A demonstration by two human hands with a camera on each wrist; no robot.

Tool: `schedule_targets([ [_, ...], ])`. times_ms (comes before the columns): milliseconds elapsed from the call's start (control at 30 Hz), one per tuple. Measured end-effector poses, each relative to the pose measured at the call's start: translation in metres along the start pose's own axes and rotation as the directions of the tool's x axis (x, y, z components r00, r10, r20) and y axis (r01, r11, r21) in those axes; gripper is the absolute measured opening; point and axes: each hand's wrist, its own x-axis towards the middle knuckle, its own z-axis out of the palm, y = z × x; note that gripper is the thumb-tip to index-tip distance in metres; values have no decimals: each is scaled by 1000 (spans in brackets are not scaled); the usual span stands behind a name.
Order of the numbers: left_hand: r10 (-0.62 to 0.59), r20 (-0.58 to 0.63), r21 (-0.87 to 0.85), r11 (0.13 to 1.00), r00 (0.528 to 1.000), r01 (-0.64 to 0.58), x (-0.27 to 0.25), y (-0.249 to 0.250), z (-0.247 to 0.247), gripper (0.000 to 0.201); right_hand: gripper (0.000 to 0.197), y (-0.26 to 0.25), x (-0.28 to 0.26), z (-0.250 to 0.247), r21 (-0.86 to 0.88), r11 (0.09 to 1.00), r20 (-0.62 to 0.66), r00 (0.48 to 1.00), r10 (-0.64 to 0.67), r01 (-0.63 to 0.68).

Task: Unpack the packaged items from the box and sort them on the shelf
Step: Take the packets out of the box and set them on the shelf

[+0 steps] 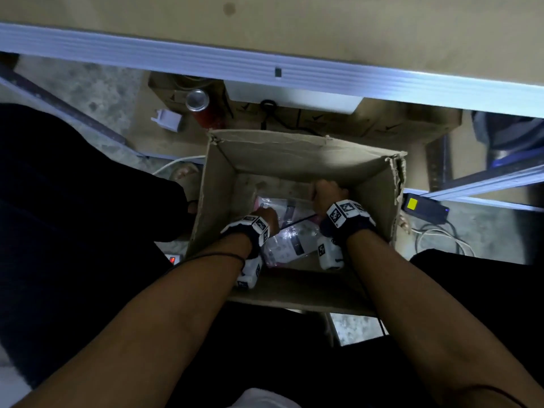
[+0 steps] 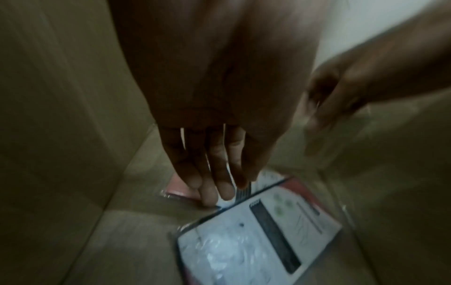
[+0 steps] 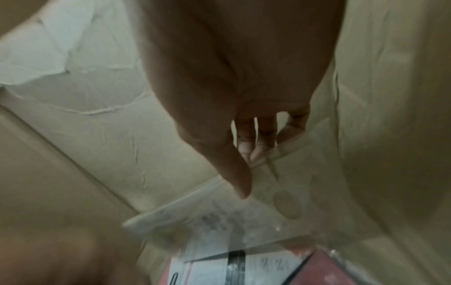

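An open cardboard box (image 1: 294, 160) stands on the floor, and both my hands reach down into it. On its bottom lie packaged items in clear bags with white and pink cards. One package (image 1: 290, 245) (image 2: 256, 241) lies near me. A second package (image 1: 284, 207) (image 3: 244, 217) lies further in. My left hand (image 1: 266, 214) (image 2: 219, 190) has straight fingers whose tips touch the further package by its pink edge (image 2: 178, 190). My right hand (image 1: 328, 191) (image 3: 247, 173) pinches the clear far edge of that package between thumb and curled fingers.
The shelf's metal edge (image 1: 265, 66) and brown board (image 1: 294, 25) run across above the box. Behind the box stand a red can (image 1: 203, 108) and a white plastic part (image 1: 166, 119). A black adapter (image 1: 424, 206) and cables (image 1: 435, 240) lie to the right.
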Motion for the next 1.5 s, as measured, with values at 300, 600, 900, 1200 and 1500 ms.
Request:
schedule_targets([
  [300,53,33,101,993,998,-56,32,-11,28,44,18,24,-15,-2,198,980,-156,986,59,-27],
  [600,93,-14,244,966,996,-86,46,-8,19,35,22,17,-26,-13,222,974,-174,982,79,-39],
  [900,226,-124,377,912,966,-165,73,-7,-14,43,12,22,-35,-9,249,967,-230,966,123,-64],
  [1200,182,25,451,875,983,-173,75,-20,-12,43,14,21,-41,-10,251,966,-173,979,108,-62],
  [1500,110,37,319,941,993,-116,37,-9,-33,81,14,1,-47,-19,191,981,-225,973,60,-17],
])
